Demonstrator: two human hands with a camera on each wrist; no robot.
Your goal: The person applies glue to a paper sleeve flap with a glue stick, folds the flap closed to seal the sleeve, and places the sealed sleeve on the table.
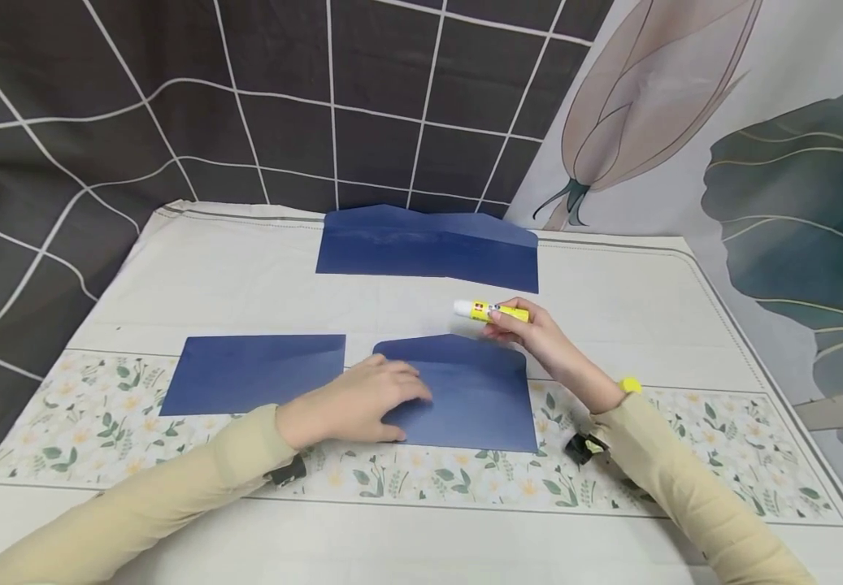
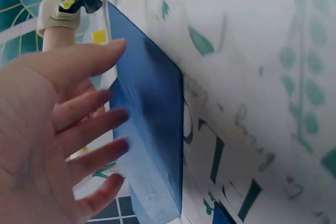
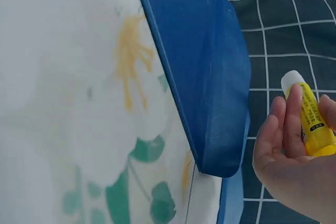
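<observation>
My right hand [image 1: 519, 321] holds a yellow glue stick [image 1: 509, 313] between thumb and fingers, its white end pointing left. That glue stick [image 3: 312, 114] is raised beyond the envelope's flap in the right wrist view. Below it lies a blue envelope [image 1: 472, 398] with its rounded flap [image 3: 226, 93] lifted open on the far side. Over the envelope's left part is my left hand [image 1: 373, 398], palm down with fingers loosely bent. In the left wrist view, the left hand's thumb and fingers [image 2: 89, 153] are spread apart beside the envelope, with nothing between them.
A flat blue envelope [image 1: 256, 374] lies at the left. Another blue envelope [image 1: 428, 248], flap open, lies at the table's back edge by the dark grid curtain [image 1: 384, 97]. A small yellow cap [image 1: 631, 384] shows beside the right sleeve. The cloth [image 1: 465, 528] has a floral band.
</observation>
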